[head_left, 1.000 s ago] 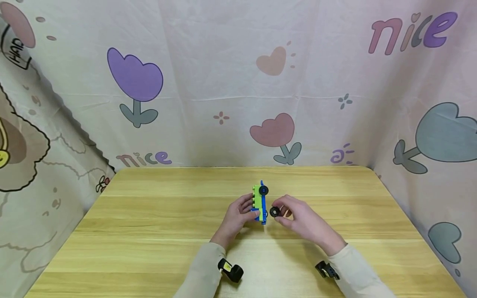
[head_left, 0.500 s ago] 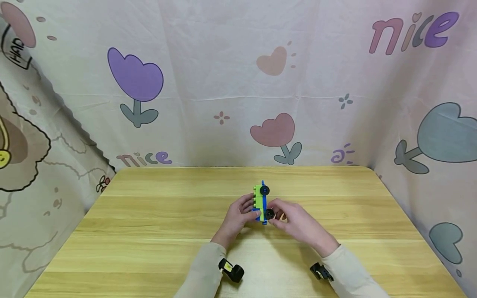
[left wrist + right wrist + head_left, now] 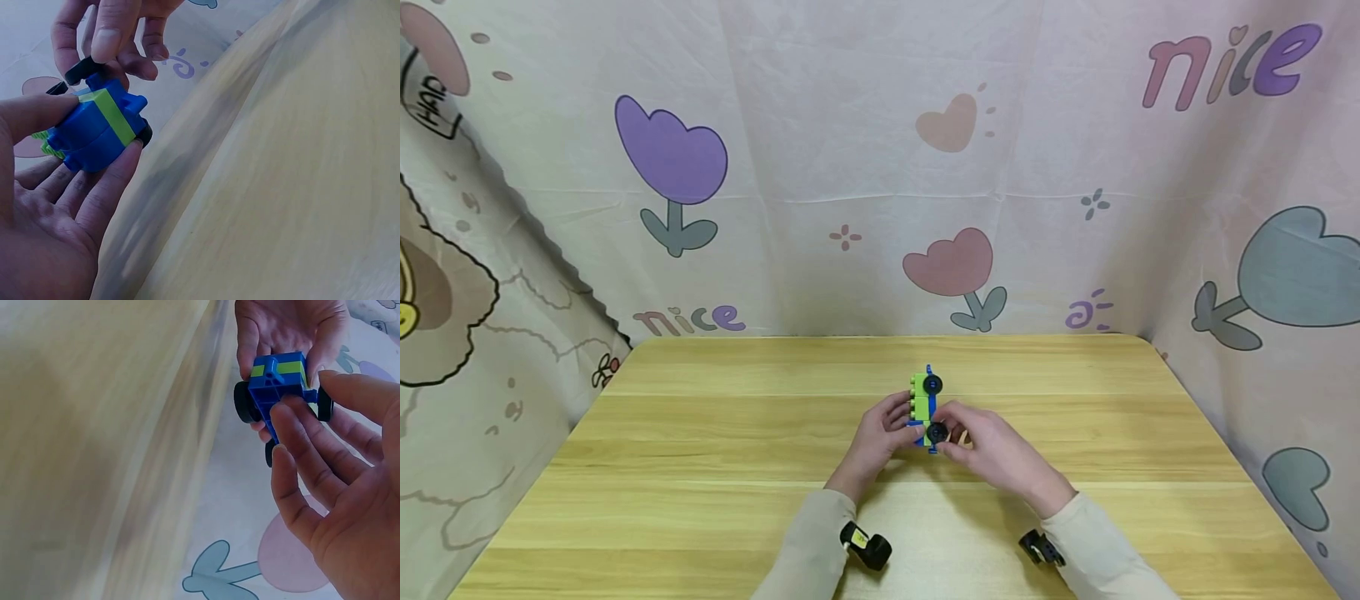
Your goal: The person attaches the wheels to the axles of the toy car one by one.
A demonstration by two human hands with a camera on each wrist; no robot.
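A toy car (image 3: 920,408) built of lime green and blue blocks is raised above the table. My left hand (image 3: 874,435) grips it from the left, the thumb on one side and fingers on the other. With my right hand (image 3: 1000,446) I pinch a small black wheel (image 3: 937,432) by its edge, at the car's near end. The right wrist view shows this wheel (image 3: 325,404) right at the tip of a blue axle stub. Another black wheel (image 3: 932,384) sits at the far end of the same side. Across the car, a further wheel (image 3: 246,402) is mounted.
Below the hands spreads a wooden table (image 3: 715,450). A printed cloth (image 3: 820,150) with flowers and letters hangs behind and at the sides. Each wrist carries a small black camera, the left one (image 3: 867,547) over the table and the right one (image 3: 1041,547) likewise.
My right hand has moved left and brought the black wheel from beside the car onto its near-end axle. My left hand and the car have stayed nearly still.
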